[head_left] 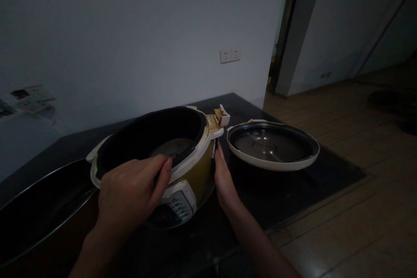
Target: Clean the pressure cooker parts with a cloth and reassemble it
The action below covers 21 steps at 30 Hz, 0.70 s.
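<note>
An electric pressure cooker point(203, 163) with its top off stands tilted toward the left on the dark tabletop. Its white rim surrounds a black inner pot point(153, 130), with a shiny patch at the bottom. My left hand point(130, 186) is closed at the near rim, thumb against the curled index finger. A small brownish bit shows by the fingertip, too dark to name. Against the cooker's right side lies my right hand point(224, 178), fingers stretched out flat. The control panel point(177, 206) faces me, and a stained white hinge bracket point(220, 117) sticks out at the right.
The round lid point(273, 145) lies upside down on the black table point(260, 193), right of the cooker. At the left stands a large dark basin point(42, 226) with a thin bright rim. Wall sockets point(230, 55) sit behind; tiled floor point(342, 208) shows past the table edge.
</note>
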### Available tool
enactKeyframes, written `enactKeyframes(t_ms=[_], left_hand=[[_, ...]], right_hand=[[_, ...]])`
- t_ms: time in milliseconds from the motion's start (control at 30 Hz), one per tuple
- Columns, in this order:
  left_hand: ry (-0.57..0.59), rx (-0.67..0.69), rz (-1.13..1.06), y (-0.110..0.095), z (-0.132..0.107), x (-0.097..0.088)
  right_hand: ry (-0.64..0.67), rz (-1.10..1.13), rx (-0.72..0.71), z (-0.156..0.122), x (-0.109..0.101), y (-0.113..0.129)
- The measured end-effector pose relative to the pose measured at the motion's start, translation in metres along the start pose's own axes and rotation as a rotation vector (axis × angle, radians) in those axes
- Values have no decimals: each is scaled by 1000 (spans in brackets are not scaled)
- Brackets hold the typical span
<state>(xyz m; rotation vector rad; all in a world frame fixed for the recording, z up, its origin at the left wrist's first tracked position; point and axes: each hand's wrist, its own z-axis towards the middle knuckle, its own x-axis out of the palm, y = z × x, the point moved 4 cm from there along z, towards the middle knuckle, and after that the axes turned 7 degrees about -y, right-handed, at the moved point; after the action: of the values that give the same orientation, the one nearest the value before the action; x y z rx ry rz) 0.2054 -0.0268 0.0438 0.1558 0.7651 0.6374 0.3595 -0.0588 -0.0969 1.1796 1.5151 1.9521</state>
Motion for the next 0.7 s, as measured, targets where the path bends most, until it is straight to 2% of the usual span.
enactKeyframes(t_ms=[67, 233, 300, 400, 567, 633, 700], left_hand=[[11, 7, 7, 1, -1, 1], [76, -7, 15, 1, -1, 1], [111, -40, 42, -1, 0, 0], [118, -90, 66, -5, 1, 0], [30, -136, 96, -11, 3, -2], [35, -131, 105, -12, 3, -2], [68, -131, 121, -14, 4, -2]], right_hand=[[-26, -29, 0, -24, 1, -8], [-124, -64, 119, -116, 13, -40], [-144, -46, 159, -130, 16, -47], [-191, -6, 162, -114, 12, -49], [-194, 112, 129, -51, -3, -43], [-181, 129, 129, -29, -8, -41], [-174, 138, 188, -8, -12, -41]])
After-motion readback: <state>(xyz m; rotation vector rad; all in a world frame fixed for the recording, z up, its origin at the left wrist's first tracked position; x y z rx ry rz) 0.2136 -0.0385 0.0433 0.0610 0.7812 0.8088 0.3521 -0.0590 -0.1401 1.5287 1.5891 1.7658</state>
